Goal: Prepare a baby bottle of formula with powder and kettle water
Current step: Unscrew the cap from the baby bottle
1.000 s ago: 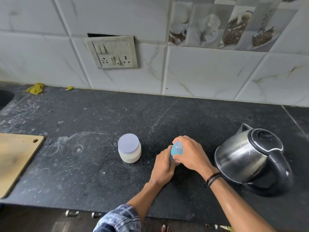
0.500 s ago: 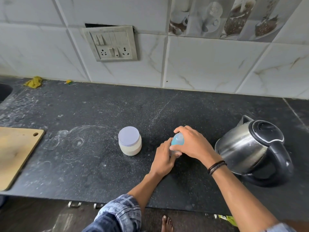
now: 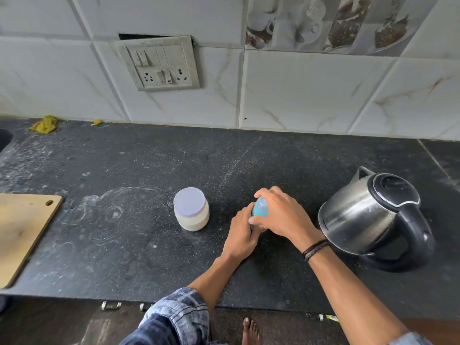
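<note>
A small baby bottle with a blue cap [image 3: 260,209] stands on the black counter [image 3: 139,247], mostly hidden by my hands. My left hand [image 3: 241,235] grips the bottle's body from the left. My right hand [image 3: 278,213] curls over the blue cap from above and the right. A white jar of powder with a pale lilac lid [image 3: 191,209] stands shut to the left of the bottle. A steel kettle with a black lid and handle [image 3: 373,220] sits to the right, close to my right wrist.
A wooden cutting board [image 3: 22,230] lies at the counter's left edge. A yellow rag [image 3: 44,124] sits by the tiled wall, near a sink corner [image 3: 4,139]. A switch and socket panel [image 3: 160,63] is on the wall.
Both hands stay on the bottle in the same hold; the right hand has shifted slightly over the cap. The camera view has tilted a little.
</note>
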